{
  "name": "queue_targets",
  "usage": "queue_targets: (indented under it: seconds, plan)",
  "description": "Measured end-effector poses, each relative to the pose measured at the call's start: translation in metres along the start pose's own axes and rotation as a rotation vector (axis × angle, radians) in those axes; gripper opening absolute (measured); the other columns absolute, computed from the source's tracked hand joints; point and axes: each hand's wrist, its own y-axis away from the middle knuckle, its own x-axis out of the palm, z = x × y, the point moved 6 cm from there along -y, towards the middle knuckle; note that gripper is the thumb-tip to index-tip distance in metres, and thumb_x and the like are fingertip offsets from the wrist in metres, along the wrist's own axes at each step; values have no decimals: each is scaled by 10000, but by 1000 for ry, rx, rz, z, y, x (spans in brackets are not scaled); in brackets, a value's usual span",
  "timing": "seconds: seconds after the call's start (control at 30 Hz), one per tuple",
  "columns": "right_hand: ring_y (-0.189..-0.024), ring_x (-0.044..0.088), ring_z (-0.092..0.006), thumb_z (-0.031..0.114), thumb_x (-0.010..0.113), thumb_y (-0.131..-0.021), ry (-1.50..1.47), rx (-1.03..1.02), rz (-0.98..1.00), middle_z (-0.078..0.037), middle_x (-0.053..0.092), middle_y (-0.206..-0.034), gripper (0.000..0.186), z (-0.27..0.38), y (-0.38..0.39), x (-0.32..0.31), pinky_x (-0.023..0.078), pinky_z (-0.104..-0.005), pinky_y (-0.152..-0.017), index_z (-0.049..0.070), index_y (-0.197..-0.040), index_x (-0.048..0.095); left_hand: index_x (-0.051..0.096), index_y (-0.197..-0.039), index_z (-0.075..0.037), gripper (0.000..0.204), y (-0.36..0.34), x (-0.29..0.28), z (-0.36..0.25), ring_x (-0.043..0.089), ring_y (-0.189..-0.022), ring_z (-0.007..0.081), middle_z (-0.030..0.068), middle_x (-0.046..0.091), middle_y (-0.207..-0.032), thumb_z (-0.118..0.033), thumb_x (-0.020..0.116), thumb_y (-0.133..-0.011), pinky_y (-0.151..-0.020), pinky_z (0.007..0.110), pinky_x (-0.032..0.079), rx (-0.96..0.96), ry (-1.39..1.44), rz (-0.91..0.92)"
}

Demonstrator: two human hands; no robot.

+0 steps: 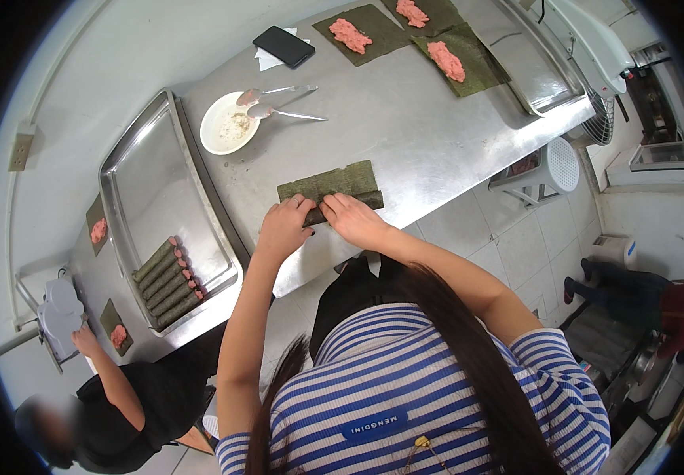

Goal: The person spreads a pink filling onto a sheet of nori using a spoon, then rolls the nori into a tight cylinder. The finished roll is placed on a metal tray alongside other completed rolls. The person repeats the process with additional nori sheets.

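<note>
Looking at two bare hands side by side, right around the middle of the frame, both working on one dark green seaweed sheet (326,179). Seeing the left hand (282,227) with bent fingers drawn close together, tips pressed on the near part of the sheet, thumb tucked low by the near edge. Pretty much the same on the right hand (351,218): curled in, not spread, fingertips down on the rolled-looking near edge, just beside the left ones. Would call that gripping the edge, honestly, but can't tell the exact pinch underneath. Can't make out any filling in there either. Lying flat on the steel table (405,119), near the front edge. Also spotting a white bowl (214,142) at upper left of centre, with two spoons (290,115) leaning on the rim, plus a black phone (283,46) above. Over at lower left, seeing finished rolls (169,279) lined up in a metal tray (152,166). Up top right of centre, more sheets (469,57) with pink paste (446,61) on top.
</note>
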Motion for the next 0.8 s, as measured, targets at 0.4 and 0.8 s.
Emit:
queue_targets:
  seconds: [0.4, 0.8]
  plan:
    - [-942, 552, -245, 105, 559, -753, 14, 45, 112, -110, 548, -929, 248, -26, 20, -16, 486, -334, -833, -25, -958, 611, 644, -931, -109, 241, 9, 14, 1, 638, -824, 210, 30, 626, -880, -144, 727, -708, -717, 347, 482, 23, -126, -110]
    - [-936, 547, -236, 102, 543, -764, -56, -1, 8, -109, 539, -970, 254, -15, 6, -23, 471, -315, -839, -23, -978, 597, 632, -979, -93, 293, 16, 3, 1, 627, -889, 241, 64, 619, -929, -142, 735, -709, -783, 383, 489, -51, -41, -88]
